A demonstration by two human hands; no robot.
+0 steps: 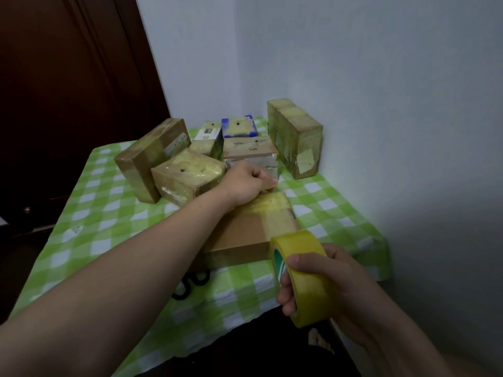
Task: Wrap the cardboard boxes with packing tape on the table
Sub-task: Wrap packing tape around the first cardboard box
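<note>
My right hand (326,281) gripped the packing tape roll (302,276), with the flat cardboard box (245,229) on the counter (109,213) just beyond it. My left hand (250,183) curled at the box's far edge; whether it pinched tape, I couldn't tell. I judged a strip underway, next needing a taut, straight pull.

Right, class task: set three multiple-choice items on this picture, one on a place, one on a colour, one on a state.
1. The flat box lies: A) nearest the person B) under the table C) against the door
2. The tablecloth checks are: A) red-white B) green-white C) black-yellow
3. The tape roll is: A) lying on the cloth B) gripped by the right hand C) hanging on the door
Key: 1A, it sits closest to the camera; 2B, green and white squares show; 3B, fingers curl round it.
</note>
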